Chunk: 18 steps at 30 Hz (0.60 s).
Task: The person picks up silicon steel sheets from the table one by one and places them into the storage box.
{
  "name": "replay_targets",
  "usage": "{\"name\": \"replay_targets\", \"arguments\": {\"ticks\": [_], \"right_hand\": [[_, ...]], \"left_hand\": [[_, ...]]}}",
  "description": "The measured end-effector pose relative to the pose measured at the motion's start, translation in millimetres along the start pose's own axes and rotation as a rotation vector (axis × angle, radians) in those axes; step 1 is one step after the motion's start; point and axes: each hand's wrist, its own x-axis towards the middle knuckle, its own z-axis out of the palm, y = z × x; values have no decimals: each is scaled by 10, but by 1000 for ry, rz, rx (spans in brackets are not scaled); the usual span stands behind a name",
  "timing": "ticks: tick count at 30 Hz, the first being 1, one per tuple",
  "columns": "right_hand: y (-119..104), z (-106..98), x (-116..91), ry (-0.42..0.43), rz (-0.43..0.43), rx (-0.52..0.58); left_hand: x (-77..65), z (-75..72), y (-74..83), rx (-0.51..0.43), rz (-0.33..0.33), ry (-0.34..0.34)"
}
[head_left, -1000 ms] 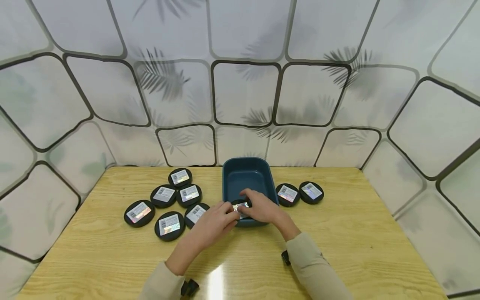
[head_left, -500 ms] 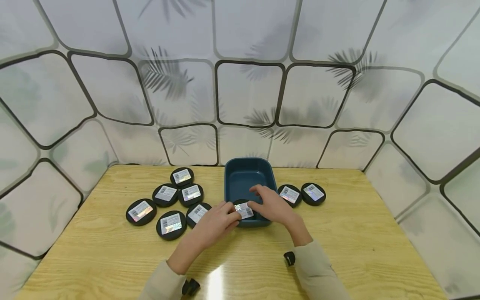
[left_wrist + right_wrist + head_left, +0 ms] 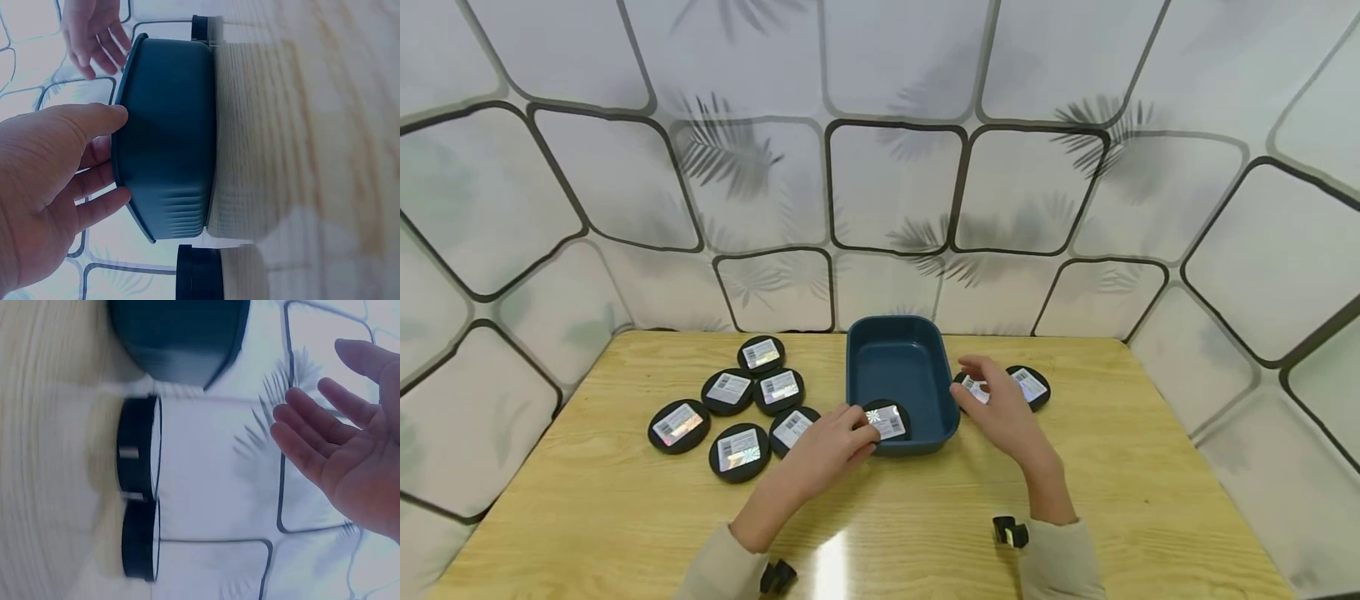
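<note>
A dark blue bin (image 3: 898, 367) stands on the wooden table. Inside its front end lies a round black disc (image 3: 891, 423) with a shiny barcode label; its left edge is hidden by my left hand. My left hand (image 3: 831, 442) grips the bin's front left rim, thumb outside at the rim in the left wrist view and some fingers hidden behind it. Right of the bin, my right hand (image 3: 1000, 412) hovers with parted fingers and holds nothing. It partly covers two similar black discs, the nearer one (image 3: 139, 447) and the farther one (image 3: 141, 539).
Several more labelled black discs lie left of the bin, such as the leftmost disc (image 3: 678, 427) and the front disc (image 3: 740, 452). A patterned fabric wall (image 3: 895, 187) encloses the table's (image 3: 1150, 467) back and sides.
My right hand has let go of the disc in the bin and moved out to the right, above the discs there. My left hand has stayed at the bin's front left.
</note>
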Motion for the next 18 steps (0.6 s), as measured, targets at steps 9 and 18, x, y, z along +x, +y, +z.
{"name": "replay_targets", "arguments": {"ticks": [9,18], "right_hand": [[112,-201,-74,41,36,-51],[154,-267,-72,17,75,-62]], "left_hand": [[12,-17,16,4,-4,-8],[3,-1,3,8,-4,-3]]}}
